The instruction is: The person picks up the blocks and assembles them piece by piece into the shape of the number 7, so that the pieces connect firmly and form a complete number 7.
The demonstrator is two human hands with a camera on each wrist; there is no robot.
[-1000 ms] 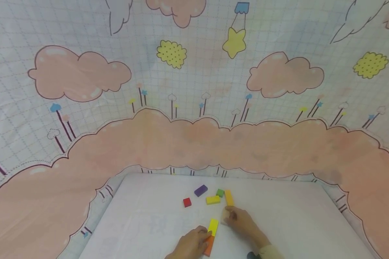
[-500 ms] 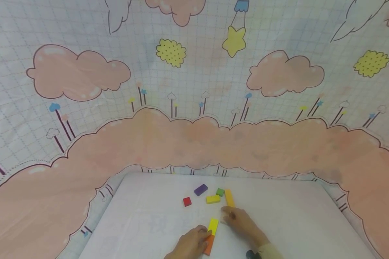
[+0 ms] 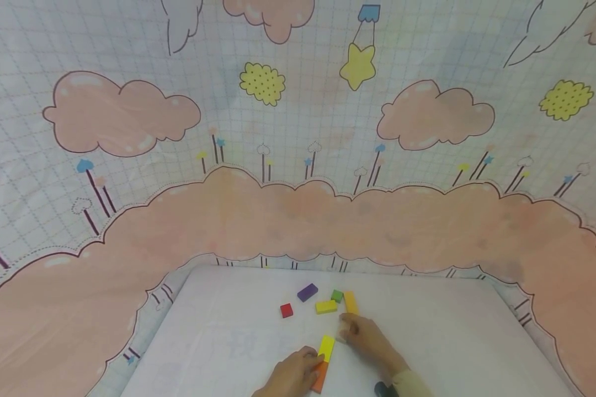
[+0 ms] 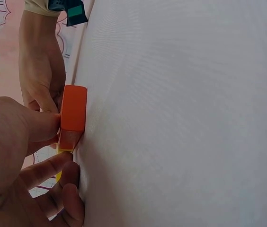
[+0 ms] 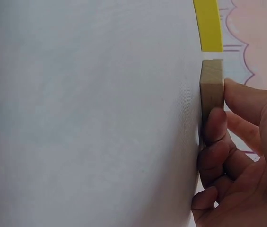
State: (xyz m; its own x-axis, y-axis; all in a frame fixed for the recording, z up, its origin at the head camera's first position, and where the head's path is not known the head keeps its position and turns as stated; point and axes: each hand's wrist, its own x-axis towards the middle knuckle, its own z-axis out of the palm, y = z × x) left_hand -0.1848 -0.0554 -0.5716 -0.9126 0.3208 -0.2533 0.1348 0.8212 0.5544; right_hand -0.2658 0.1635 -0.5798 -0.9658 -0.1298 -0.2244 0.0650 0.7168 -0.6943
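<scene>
My left hand rests on the table and pinches an orange block between thumb and fingers. End to end with that block, a bright yellow block extends away from me, with a fingertip at the join. To its right, my right hand grips a plain wooden block, thumb on one face and curled fingers on another. From the head camera this block is largely hidden by the fingers. Just beyond the right hand lies a yellow-orange block, its near end covered.
Farther back on the white table lie a red cube, a purple block, a yellow block and a green cube. A cloud-patterned cloth hangs behind and around the table.
My right hand shifts slightly with the wooden block, which shows, is mostly covered, then shows a little again. The left hand and the other blocks stay put.
</scene>
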